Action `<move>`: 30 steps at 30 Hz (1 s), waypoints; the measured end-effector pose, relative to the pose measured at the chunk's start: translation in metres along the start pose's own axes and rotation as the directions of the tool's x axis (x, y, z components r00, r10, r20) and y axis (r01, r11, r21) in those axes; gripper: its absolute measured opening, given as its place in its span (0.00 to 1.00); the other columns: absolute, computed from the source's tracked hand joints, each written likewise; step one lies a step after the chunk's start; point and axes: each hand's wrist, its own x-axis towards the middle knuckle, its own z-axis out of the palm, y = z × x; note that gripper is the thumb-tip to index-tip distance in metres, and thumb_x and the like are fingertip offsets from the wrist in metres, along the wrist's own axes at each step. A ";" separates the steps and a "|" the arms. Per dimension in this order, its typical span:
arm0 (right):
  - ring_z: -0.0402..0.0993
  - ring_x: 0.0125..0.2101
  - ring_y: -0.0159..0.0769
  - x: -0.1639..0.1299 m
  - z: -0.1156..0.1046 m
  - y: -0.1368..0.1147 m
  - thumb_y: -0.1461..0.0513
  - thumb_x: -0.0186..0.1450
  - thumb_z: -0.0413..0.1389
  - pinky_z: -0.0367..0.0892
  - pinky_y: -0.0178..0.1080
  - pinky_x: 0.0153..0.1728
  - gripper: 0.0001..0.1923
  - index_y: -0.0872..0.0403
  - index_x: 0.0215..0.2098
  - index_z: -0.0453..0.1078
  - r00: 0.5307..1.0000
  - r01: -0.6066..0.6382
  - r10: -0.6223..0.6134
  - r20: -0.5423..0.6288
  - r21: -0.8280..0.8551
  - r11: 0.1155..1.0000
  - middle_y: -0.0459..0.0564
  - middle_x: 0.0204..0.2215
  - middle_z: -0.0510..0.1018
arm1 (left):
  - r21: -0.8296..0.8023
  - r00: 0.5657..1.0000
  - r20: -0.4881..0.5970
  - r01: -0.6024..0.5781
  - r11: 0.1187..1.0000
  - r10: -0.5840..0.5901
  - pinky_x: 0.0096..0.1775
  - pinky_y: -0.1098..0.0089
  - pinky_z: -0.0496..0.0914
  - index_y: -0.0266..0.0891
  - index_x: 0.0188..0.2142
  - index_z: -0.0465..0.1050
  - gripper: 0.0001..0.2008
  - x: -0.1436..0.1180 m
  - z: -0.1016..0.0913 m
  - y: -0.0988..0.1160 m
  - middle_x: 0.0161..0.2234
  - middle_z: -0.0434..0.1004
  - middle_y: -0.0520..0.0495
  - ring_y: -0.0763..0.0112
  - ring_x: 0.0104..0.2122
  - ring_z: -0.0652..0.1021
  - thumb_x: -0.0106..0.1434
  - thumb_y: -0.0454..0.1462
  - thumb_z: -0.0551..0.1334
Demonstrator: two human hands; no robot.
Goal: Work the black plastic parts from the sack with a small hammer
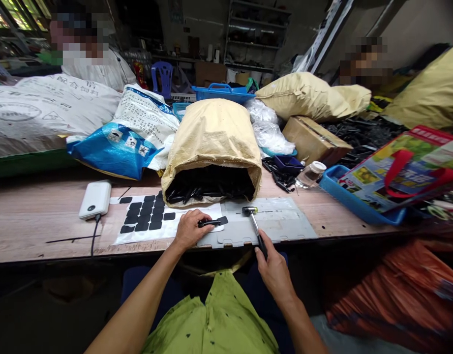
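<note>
Workbench: one long wooden top, pale grain, worn, front edge toward the person.

Woven sack: one, tan plastic weave, lying on its side at bench centre, mouth rolled back; dark inside, filled with thin black plastic pieces, too many to count.

Grey mat: one flat sheet, matte, jigsaw-notched front edge, just in front of the sack mouth.

White backing sheet: one, flat, left of the mat. It carries black adhesive pads, small rounded rectangles set in rows; about twenty, exact count not readable.

Power bank: one, white, smooth, rounded corners, black cable leading off the bench edge.

Hammer: one, small, metal head resting on the grey mat, slim dark handle running back toward the person.

Black part: one, narrow, elongated, lying where the white sheet meets the mat.

Left hand: palm down, fingers curled, thumb and fingertips pinching the near end of the black part against the surface.

Right hand: at the bench edge, fingers wrapped round the end of the hammer handle; closed grip.
</note>
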 end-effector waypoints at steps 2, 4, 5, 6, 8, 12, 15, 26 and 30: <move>0.80 0.43 0.40 -0.003 0.000 -0.001 0.55 0.73 0.48 0.74 0.38 0.40 0.29 0.50 0.71 0.57 1.000 0.022 -0.025 0.014 0.166 0.986 0.51 0.46 0.82 | -0.004 1.000 0.005 0.003 1.000 -0.003 0.46 0.62 0.65 0.48 0.40 0.81 0.09 0.000 0.000 0.000 0.36 0.79 0.51 0.62 0.41 0.75 0.59 0.43 0.70; 0.80 0.34 0.37 -0.009 0.002 -0.007 0.53 0.74 0.47 0.74 0.36 0.35 0.31 0.50 0.73 0.53 0.998 0.032 -0.048 0.048 0.281 0.959 0.48 0.38 0.83 | -0.002 1.000 0.009 0.003 1.000 -0.003 0.46 0.62 0.65 0.48 0.40 0.82 0.09 0.000 -0.001 0.001 0.36 0.79 0.51 0.61 0.41 0.75 0.59 0.43 0.70; 0.79 0.31 0.35 -0.013 0.003 -0.012 0.53 0.75 0.46 0.74 0.35 0.34 0.31 0.51 0.74 0.51 0.995 0.052 -0.078 0.066 0.329 0.943 0.47 0.36 0.82 | 0.000 1.000 0.012 0.004 1.000 -0.004 0.46 0.62 0.65 0.48 0.40 0.82 0.09 0.001 -0.002 0.001 0.36 0.79 0.51 0.61 0.42 0.75 0.59 0.42 0.70; 0.78 0.30 0.34 -0.017 0.005 -0.017 0.53 0.75 0.45 0.74 0.35 0.35 0.31 0.52 0.74 0.49 0.990 0.082 -0.119 0.078 0.371 0.925 0.47 0.36 0.82 | 0.001 1.000 0.014 0.006 1.000 -0.006 0.46 0.62 0.65 0.48 0.40 0.82 0.09 0.001 -0.002 0.001 0.36 0.79 0.51 0.61 0.42 0.75 0.59 0.43 0.70; 0.79 0.33 0.33 -0.025 0.010 -0.027 0.54 0.76 0.44 0.75 0.35 0.39 0.30 0.53 0.74 0.50 0.976 0.148 -0.201 0.089 0.409 0.900 0.49 0.40 0.82 | 0.002 1.000 0.019 0.012 1.000 -0.012 0.46 0.62 0.65 0.48 0.41 0.82 0.09 0.001 -0.002 0.001 0.36 0.79 0.50 0.60 0.42 0.75 0.59 0.43 0.70; 0.79 0.48 0.39 -0.031 0.021 -0.042 0.56 0.75 0.45 0.73 0.41 0.54 0.27 0.56 0.70 0.61 0.942 0.281 -0.324 0.091 0.321 0.905 0.56 0.49 0.82 | 0.004 1.000 0.019 0.020 1.000 -0.020 0.47 0.62 0.66 0.49 0.41 0.82 0.09 0.000 -0.001 0.001 0.38 0.80 0.50 0.60 0.44 0.75 0.59 0.42 0.71; 0.77 0.53 0.40 -0.031 0.026 -0.046 0.58 0.75 0.45 0.73 0.42 0.57 0.26 0.56 0.70 0.61 0.930 0.313 -0.352 0.108 0.275 0.909 0.57 0.56 0.78 | 0.004 1.000 0.013 0.023 1.000 -0.023 0.46 0.63 0.65 0.50 0.41 0.82 0.10 0.000 -0.001 0.002 0.38 0.80 0.51 0.61 0.43 0.75 0.59 0.42 0.71; 0.75 0.58 0.39 -0.035 0.030 -0.052 0.63 0.75 0.44 0.71 0.41 0.59 0.26 0.52 0.70 0.60 0.906 0.392 -0.408 0.112 0.141 0.909 0.55 0.60 0.75 | 0.038 0.999 0.031 0.020 0.999 -0.021 0.43 0.63 0.64 0.48 0.37 0.82 0.06 0.000 -0.005 0.005 0.35 0.78 0.50 0.61 0.41 0.73 0.61 0.42 0.69; 0.72 0.61 0.39 -0.035 0.026 -0.051 0.62 0.75 0.45 0.69 0.41 0.61 0.26 0.51 0.71 0.59 0.912 0.401 -0.410 0.034 0.145 0.904 0.54 0.62 0.73 | 0.007 0.999 0.022 0.030 1.000 -0.030 0.46 0.62 0.65 0.49 0.40 0.82 0.08 0.000 -0.003 0.004 0.37 0.79 0.51 0.61 0.43 0.74 0.60 0.42 0.69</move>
